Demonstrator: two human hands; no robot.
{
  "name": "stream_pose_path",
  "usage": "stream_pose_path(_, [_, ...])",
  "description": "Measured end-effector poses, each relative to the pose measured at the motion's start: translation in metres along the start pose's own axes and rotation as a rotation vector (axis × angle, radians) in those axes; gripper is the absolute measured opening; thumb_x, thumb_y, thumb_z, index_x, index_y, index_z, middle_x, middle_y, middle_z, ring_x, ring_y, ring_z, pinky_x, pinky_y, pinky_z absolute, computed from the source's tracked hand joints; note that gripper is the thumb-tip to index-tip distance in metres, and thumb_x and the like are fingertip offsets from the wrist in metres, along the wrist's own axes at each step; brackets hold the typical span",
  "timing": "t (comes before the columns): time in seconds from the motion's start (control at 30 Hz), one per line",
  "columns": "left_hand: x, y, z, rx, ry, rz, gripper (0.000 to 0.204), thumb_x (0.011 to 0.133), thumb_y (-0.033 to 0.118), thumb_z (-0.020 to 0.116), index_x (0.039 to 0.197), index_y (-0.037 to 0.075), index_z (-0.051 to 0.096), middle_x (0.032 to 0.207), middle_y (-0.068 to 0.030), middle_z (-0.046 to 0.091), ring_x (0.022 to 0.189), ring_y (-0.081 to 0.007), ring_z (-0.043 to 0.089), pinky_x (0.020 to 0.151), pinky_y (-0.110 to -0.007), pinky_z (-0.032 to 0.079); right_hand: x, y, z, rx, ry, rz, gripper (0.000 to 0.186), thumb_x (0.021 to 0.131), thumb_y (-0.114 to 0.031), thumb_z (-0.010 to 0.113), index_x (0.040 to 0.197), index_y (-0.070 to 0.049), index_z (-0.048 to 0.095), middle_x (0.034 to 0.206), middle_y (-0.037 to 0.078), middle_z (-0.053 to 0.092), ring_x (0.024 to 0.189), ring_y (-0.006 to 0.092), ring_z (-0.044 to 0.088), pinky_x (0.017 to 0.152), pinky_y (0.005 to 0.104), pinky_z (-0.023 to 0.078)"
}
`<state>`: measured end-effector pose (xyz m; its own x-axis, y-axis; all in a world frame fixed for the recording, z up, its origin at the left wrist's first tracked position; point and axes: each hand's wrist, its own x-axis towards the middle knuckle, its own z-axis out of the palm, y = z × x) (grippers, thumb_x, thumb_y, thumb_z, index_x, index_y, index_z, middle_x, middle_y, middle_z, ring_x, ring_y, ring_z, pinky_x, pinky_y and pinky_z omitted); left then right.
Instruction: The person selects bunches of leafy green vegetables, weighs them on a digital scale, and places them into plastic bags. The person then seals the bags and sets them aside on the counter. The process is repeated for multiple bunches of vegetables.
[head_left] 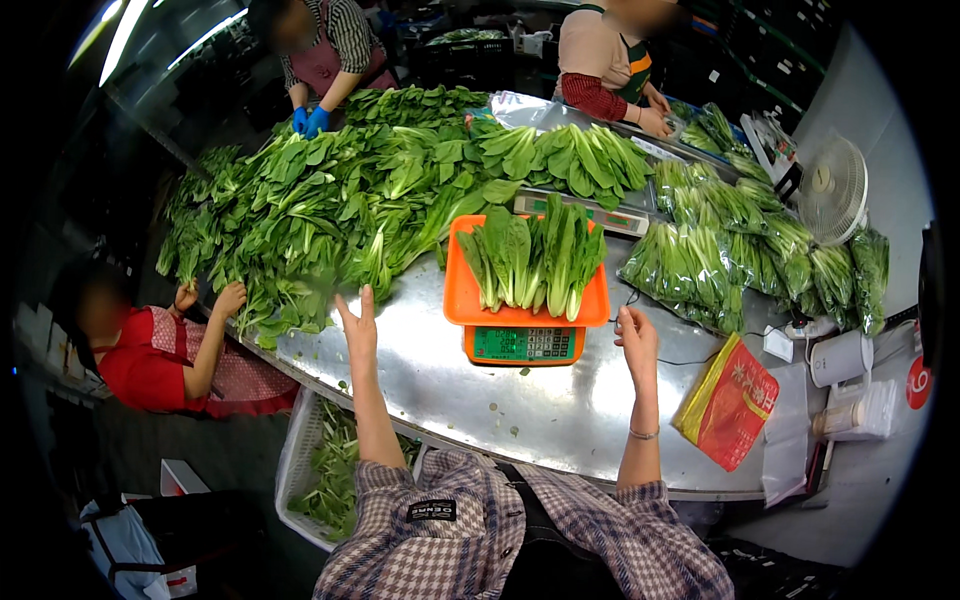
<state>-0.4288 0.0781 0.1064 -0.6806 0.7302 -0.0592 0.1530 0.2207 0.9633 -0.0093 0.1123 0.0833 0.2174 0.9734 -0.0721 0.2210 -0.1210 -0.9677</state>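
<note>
My left hand [355, 325] is open, fingers spread, beside the leafy greens [290, 210] heaped on the steel table [430, 390]. My right hand [633, 335] is loosely curled with fingers apart and nothing visible in it, just right of an orange tray [455, 295]. The tray sits on an orange scale [520, 345] with a lit green display and holds several upright-leafed lettuce heads [530, 260], stems toward me. Bagged greens [680, 270] lie beyond my right hand, and a red-and-yellow plastic packet [725, 400] is nearer.
A co-worker in red [160, 360] handles greens at left; two others [330, 65] [610, 60] work across. A second scale [620, 220] stands behind the tray. A fan [833, 190], white kettle [838, 358] and clear bags [785, 440] are at right. A crate [295, 490] of leaves is below.
</note>
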Motion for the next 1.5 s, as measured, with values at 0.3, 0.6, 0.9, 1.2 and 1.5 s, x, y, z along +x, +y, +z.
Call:
stream_pose_path(0.3, [-0.009,0.010,0.050,0.026,-0.133,0.103,0.097,0.081,0.054,0.058,0.141,-0.004,0.010,0.146,-0.0254,0.013,0.136,-0.0341,0.015,0.110,-0.040,0.016,0.006,-0.013,0.022,-0.051,-0.011,-0.095,0.044,0.087,-0.034,0.058,0.106,0.006,0.057,0.084,0.010,0.061,0.070,0.0148,0.057,0.061,0.0272,0.047])
stream_pose_path(0.6, [-0.091,0.066,0.155,0.388,-0.355,0.628,0.061,0.071,0.039,0.073,0.108,-0.001,0.045,0.104,-0.0182,0.049,0.102,-0.0330,0.047,0.086,-0.042,0.040,0.019,-0.010,0.052,-0.235,-0.003,-0.270,0.039,0.082,-0.027,0.062,0.102,0.006,0.058,0.076,0.015,0.061,0.067,0.0256,0.060,0.063,0.0344,0.047])
stream_pose_path(0.9, [-0.108,0.056,0.198,0.636,-0.497,0.606,0.045,0.071,0.025,0.072,0.096,0.002,0.042,0.088,-0.0178,0.058,0.086,-0.0367,0.058,0.068,-0.046,0.047,0.022,-0.003,0.061,-0.212,-0.014,-0.210,0.034,0.077,-0.015,0.058,0.105,0.005,0.056,0.076,0.013,0.064,0.066,0.0222,0.062,0.061,0.0328,0.049])
stream_pose_path(1.2, [-0.108,0.059,0.193,0.614,-0.482,0.583,0.046,0.073,0.023,0.072,0.099,0.001,0.041,0.092,-0.0205,0.058,0.084,-0.0403,0.059,0.067,-0.048,0.046,0.007,-0.011,0.045,0.565,0.010,-0.078,0.027,0.087,-0.011,0.050,0.111,0.002,0.053,0.088,0.003,0.060,0.071,0.0075,0.056,0.063,0.0221,0.047])
stream_pose_path(1.5, [-0.124,0.057,0.160,-0.139,-0.819,0.383,0.034,0.085,0.018,0.062,0.109,-0.001,0.048,0.097,-0.0083,0.060,0.079,-0.0166,0.060,0.069,-0.027,0.048,-0.051,-0.059,0.049,-0.056,0.127,-0.558,0.038,0.080,-0.006,0.062,0.115,0.002,0.051,0.096,0.012,0.058,0.074,0.0198,0.060,0.067,0.0291,0.049])
